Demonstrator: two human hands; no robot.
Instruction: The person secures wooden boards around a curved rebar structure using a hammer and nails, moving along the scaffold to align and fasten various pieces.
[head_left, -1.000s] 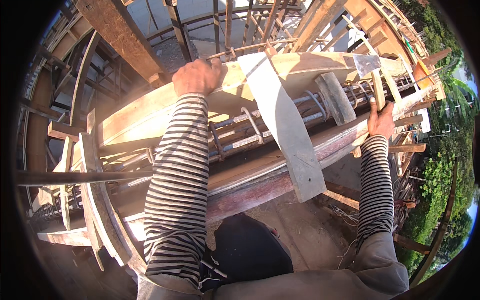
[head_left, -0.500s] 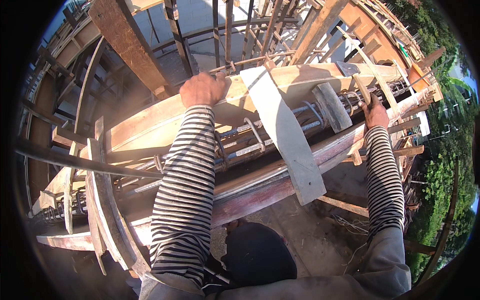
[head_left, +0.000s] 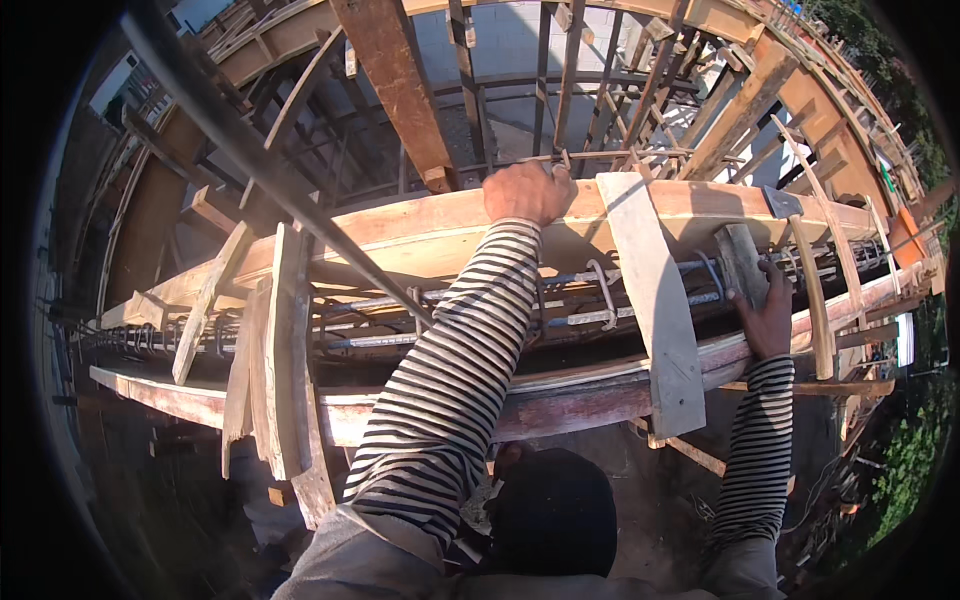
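My left hand [head_left: 530, 192] is closed over the top edge of the far formwork board [head_left: 400, 228], a long pale timber. My right hand [head_left: 768, 310] grips a short grey wooden block [head_left: 740, 258], which sits in the gap between the far board and the near reddish board [head_left: 580, 408]. Just right of it, a hatchet-like tool [head_left: 815, 300] with a flat metal head and wooden handle lies across the gap. A flat pale plank [head_left: 655, 310] bridges both boards between my hands. Steel reinforcing bars [head_left: 590, 316] run along inside the form.
Several upright wooden cleats [head_left: 285, 350] stand against the form at left. A dark bar [head_left: 270, 160] slants across the upper left. Beyond are timber props [head_left: 400, 90] and a block wall [head_left: 515, 40]. Below is a dark rounded shape [head_left: 555, 510] that I cannot identify.
My right hand has let go of the tool's handle and taken hold of the short wooden block. The tool now rests across the form. The view has shifted; my left hand stays on the board.
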